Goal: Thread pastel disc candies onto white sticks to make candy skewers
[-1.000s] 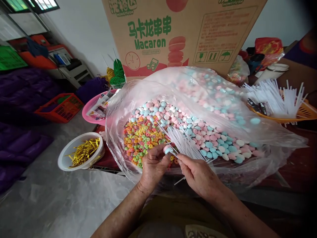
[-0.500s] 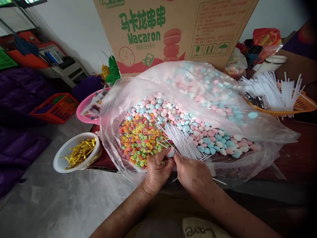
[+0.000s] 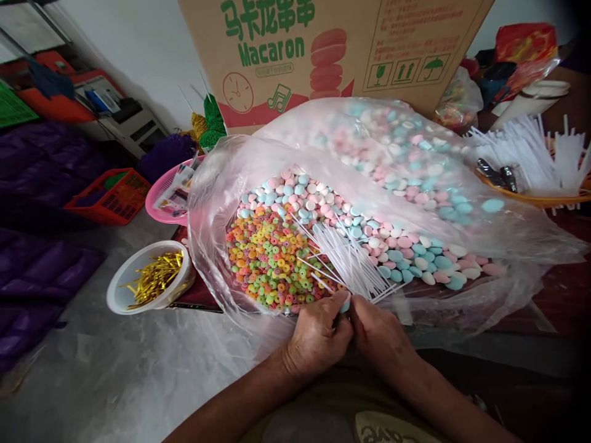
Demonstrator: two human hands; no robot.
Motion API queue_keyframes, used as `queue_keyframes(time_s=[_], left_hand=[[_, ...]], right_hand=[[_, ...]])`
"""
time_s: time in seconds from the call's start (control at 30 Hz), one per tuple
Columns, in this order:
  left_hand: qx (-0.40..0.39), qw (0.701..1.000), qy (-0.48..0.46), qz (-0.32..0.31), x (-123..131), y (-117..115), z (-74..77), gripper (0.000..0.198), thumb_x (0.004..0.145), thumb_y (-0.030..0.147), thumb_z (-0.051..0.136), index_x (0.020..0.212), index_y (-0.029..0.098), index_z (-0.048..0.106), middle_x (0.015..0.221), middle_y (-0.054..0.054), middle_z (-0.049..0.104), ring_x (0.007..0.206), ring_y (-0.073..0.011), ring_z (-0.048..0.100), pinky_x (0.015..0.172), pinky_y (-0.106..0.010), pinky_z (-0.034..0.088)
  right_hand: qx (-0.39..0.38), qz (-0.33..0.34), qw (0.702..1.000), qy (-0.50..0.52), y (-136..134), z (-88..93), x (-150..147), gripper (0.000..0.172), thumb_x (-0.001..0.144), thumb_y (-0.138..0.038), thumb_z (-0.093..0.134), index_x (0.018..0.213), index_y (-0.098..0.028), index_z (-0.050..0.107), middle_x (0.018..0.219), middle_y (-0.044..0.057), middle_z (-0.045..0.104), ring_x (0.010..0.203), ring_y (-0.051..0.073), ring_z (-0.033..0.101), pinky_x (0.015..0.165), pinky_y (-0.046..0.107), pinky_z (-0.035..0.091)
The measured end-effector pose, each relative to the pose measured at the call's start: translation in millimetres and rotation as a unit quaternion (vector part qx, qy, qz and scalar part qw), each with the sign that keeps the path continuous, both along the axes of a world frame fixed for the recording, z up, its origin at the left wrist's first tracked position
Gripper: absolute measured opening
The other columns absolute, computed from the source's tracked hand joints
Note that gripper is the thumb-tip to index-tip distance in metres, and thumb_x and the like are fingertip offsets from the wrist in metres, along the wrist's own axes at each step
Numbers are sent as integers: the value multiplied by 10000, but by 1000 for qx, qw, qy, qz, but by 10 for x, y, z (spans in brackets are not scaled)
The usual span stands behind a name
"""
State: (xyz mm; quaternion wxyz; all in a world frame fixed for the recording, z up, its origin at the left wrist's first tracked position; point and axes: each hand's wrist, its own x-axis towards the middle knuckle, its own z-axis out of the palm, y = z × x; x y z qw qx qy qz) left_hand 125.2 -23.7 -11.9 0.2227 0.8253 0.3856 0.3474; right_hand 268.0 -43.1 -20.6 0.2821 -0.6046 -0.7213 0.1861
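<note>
My left hand [image 3: 319, 332] is closed, with thumb and forefinger pinching a small pale blue candy [image 3: 345, 304]. Right beside it, my right hand [image 3: 381, 329] has its fingers pressed together against the candy's near side; whatever they grip is hidden. Just beyond both hands lies a loose bundle of thin white sticks [image 3: 353, 261]. To its left spreads a heap of small colourful ring candies [image 3: 270, 258]. Pink, white and blue candies [image 3: 410, 261] lie behind and to the right, partly under a clear plastic bag [image 3: 323, 166].
At the left edge of the table stands a white bowl [image 3: 115, 286] of gold twist ties [image 3: 159, 274], with a pink basket [image 3: 152, 200] behind it. A large cardboard box [image 3: 277, 74] rises at the back. An orange basket [image 3: 526, 195] with white sticks is at right.
Both hands have come nearer to my body and slightly right in the picture, still together at the candy. The view has shifted a little. A white stick seen under my right hand no longer shows.
</note>
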Motion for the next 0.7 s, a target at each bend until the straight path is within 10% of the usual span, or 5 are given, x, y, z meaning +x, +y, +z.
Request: queue_keyframes(time_s=[0.13,0.23,0.33,0.7], left_hand=[[-3,993,118,8,-200,18,96,454,860,256,460,1303,164,422,868,-63,705,730,-150,648,683,-238,500],[-12,965,231,123,-234,175,134,259,872,303,450,1058,225,612,741,-41,669,672,-163,616,631,-257,465],[-8,943,315,106,-139,364,64,187,838,251,491,919,210,655,825,-68,651,754,-201,607,650,-286,452],[-61,967,210,132,-340,502,20,214,809,202,513,946,233,674,928,-32,641,838,-147,596,739,-241,459]], right_hand=[[-79,-70,987,122,45,119,394,249,858,-351,415,689,-195,511,598,-3,548,554,134,511,517,225,400],[-93,-72,985,125,-14,227,573,295,846,-399,444,636,-196,483,543,-28,465,509,116,447,479,218,354],[-73,-20,993,92,-104,267,493,313,870,-364,404,610,-194,442,532,-31,437,501,107,420,483,216,338],[-79,8,997,-25,-119,54,268,271,892,-282,350,650,-198,438,579,-2,521,521,125,449,521,239,293]])
